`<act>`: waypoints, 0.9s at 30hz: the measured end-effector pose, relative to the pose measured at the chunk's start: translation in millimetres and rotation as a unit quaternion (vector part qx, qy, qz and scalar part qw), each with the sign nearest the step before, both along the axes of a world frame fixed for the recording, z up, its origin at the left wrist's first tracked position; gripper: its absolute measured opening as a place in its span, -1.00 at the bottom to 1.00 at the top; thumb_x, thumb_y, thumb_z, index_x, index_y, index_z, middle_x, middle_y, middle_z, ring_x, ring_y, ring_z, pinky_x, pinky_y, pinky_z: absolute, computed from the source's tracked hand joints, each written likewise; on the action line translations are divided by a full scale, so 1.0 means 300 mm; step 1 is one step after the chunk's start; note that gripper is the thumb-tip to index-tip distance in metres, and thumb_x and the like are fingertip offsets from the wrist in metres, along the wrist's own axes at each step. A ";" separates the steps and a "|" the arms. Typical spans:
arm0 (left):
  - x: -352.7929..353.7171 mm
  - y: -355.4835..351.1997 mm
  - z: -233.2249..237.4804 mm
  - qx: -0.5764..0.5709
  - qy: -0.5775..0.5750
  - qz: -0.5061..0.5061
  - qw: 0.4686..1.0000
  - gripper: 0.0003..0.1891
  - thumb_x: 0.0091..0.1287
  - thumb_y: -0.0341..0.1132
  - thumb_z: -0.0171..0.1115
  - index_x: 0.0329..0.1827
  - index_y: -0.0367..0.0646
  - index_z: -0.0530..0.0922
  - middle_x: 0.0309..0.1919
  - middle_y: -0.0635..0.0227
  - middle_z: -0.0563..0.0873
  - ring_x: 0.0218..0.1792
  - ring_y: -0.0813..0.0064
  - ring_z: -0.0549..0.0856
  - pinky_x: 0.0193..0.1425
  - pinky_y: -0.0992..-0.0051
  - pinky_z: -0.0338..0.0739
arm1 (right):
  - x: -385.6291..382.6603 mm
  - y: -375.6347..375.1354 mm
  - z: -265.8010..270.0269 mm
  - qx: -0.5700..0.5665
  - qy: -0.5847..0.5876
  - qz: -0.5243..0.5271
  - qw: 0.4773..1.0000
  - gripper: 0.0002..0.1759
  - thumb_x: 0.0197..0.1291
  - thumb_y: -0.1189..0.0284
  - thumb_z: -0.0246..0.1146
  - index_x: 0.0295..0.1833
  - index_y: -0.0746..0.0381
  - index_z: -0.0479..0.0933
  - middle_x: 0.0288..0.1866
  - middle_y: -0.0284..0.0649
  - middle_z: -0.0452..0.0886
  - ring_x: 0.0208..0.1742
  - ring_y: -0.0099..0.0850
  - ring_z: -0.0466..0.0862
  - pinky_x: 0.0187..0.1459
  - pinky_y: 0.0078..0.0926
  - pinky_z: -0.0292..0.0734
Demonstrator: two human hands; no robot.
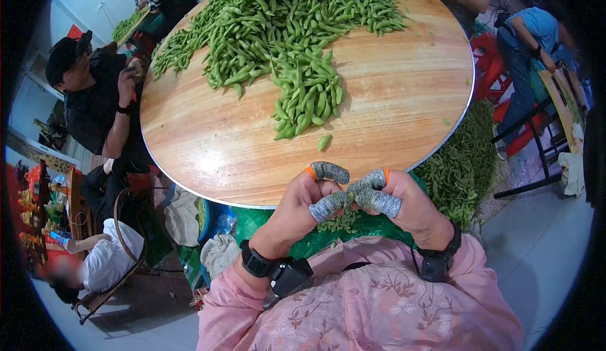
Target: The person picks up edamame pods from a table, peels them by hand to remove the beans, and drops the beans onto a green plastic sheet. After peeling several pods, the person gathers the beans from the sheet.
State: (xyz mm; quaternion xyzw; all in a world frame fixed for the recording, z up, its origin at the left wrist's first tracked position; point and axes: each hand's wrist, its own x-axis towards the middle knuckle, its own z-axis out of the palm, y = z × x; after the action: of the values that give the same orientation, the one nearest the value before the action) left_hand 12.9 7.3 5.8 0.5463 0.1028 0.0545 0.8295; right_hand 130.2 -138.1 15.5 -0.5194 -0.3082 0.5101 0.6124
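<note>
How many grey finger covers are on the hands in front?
4: two finger covers on the left hand, two more on the right hand. Others may be hidden.

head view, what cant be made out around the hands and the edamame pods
- Head view, between the left hand and right hand: a bit of green shows; the finger sleeves hide its full shape.
- Head view, heap of edamame pods: far end cut off by the top edge.
- Head view, small green pieces below: partly covered by the hands, too small to count.
</note>
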 end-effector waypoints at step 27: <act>-0.016 -0.061 -0.016 0.392 0.008 0.083 0.916 -0.89 0.15 -0.46 0.06 -0.31 -0.29 0.49 -0.55 0.29 0.60 -0.51 0.49 0.57 -0.42 0.55 0.42 | -0.001 0.003 -0.048 0.059 -0.102 -0.049 0.992 -0.90 0.12 0.57 0.12 -0.25 0.37 0.47 -0.39 -0.37 0.55 -0.34 -0.66 0.45 -0.27 -0.65 0.39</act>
State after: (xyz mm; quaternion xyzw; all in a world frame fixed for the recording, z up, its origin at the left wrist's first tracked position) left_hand 8.2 -10.9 1.1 0.8177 0.1246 0.1552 0.5401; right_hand 129.9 -137.1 1.0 -0.5460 -0.3728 0.4047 0.6318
